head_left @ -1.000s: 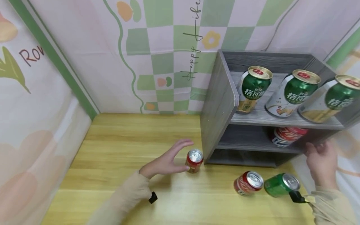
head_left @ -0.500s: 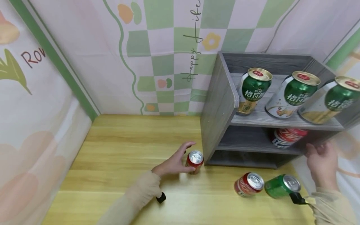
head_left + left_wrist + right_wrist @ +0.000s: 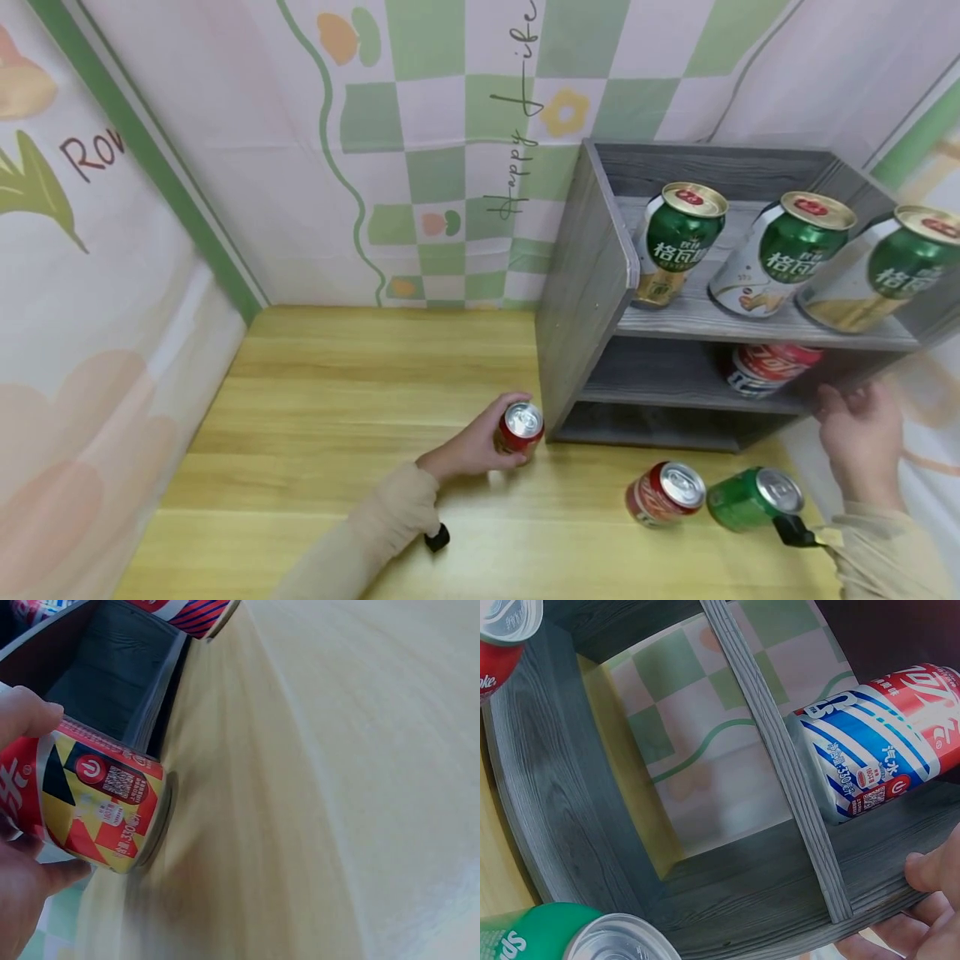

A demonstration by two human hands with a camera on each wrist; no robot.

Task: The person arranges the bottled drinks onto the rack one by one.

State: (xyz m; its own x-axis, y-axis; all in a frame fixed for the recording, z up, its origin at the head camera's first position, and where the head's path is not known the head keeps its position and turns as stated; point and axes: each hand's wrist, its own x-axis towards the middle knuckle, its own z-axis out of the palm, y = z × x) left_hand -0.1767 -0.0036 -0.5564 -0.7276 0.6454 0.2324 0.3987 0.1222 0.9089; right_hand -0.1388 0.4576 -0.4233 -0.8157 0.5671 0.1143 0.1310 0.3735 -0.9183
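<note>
My left hand (image 3: 474,446) holds a red-and-yellow drink can (image 3: 522,425) beside the shelf's left side, thumb and fingers around it. In the left wrist view the can's base (image 3: 154,832) is close to the tabletop; whether it touches I cannot tell. At the far right, my right hand (image 3: 862,437) grips the side panel of the grey wooden shelf unit (image 3: 581,292), with the thumb (image 3: 934,862) on one face and fingers behind. Near that hand, a red, white and blue cola can (image 3: 877,750) stands on the middle shelf.
Another red cola can (image 3: 663,494) and a green Sprite can (image 3: 753,500) stand on the wooden table (image 3: 360,367) before the shelf. Three green-and-white cans with gold tops line the upper shelf (image 3: 765,329). A printed cloth (image 3: 427,175) hangs behind.
My left hand has moved right toward the red-and-yellow can, and its spread fingers have closed around it. The right hand stays on the shelf's side panel.
</note>
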